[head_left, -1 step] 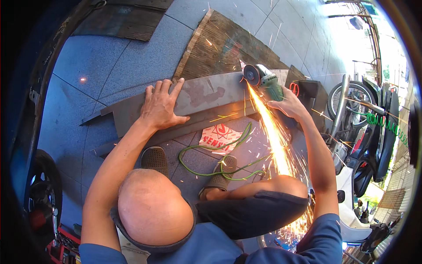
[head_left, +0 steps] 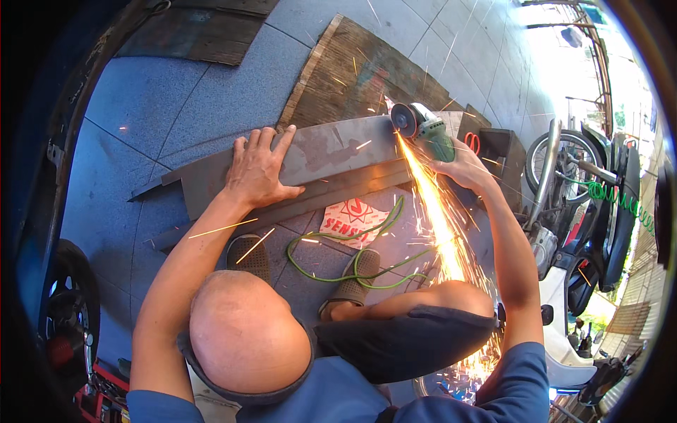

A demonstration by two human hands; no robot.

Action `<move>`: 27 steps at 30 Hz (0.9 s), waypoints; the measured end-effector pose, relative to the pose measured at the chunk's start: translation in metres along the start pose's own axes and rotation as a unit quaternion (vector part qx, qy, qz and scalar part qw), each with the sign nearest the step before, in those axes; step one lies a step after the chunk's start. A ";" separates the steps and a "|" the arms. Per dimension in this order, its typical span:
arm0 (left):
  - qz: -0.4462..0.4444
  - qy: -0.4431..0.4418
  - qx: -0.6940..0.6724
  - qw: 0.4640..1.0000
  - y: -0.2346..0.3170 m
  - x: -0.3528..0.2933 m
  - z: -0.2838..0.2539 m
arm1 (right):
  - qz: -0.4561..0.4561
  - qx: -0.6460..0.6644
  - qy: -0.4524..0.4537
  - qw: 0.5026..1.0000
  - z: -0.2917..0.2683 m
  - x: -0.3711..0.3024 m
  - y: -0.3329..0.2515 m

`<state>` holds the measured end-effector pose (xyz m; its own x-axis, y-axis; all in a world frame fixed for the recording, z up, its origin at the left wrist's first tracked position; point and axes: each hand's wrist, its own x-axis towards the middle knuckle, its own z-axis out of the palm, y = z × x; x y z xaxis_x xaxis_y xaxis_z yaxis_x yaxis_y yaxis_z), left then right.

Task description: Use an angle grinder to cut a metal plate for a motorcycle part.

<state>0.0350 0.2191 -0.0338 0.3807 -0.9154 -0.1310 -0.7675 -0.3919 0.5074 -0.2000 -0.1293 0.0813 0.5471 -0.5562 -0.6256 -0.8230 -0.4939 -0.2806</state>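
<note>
Under my left hand (head_left: 255,169) lies a long, bent grey metal profile (head_left: 337,146); the fingers are spread over its top face, the thumb apart along the near side. My right hand (head_left: 464,166) is closed around the green body of an angle grinder (head_left: 438,141). The grinder's disc (head_left: 404,120) meets the right end of the profile. From that spot a bright stream of sparks (head_left: 441,236) shoots down toward my right knee (head_left: 458,297). The fingers on the grinder's far side are partly hidden.
Wooden boards (head_left: 352,67) lie beyond the profile on the tiled floor. A green cable (head_left: 317,277) loops beside my sandal (head_left: 358,271), near a red-and-white printed sheet (head_left: 352,220). A motorcycle (head_left: 564,240) stands on the right; a dark wheel (head_left: 70,310) is at left.
Only the flying sparks are differently scattered. Both hands, the grinder and the metal profile stay in the same places.
</note>
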 end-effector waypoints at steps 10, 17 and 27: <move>-0.001 -0.010 0.003 1.000 0.002 0.002 -0.003 | -0.020 0.000 -0.008 1.000 -0.005 -0.002 -0.008; -0.002 -0.011 0.006 1.000 0.002 0.003 0.000 | 0.021 -0.038 -0.013 0.999 -0.006 0.006 0.002; -0.004 -0.010 0.005 1.000 0.002 -0.002 0.005 | 0.004 -0.031 -0.019 0.999 -0.002 0.004 -0.003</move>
<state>0.0302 0.2201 -0.0364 0.3770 -0.9137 -0.1519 -0.7693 -0.4002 0.4980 -0.1954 -0.1313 0.0813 0.5332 -0.5350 -0.6553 -0.8158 -0.5303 -0.2307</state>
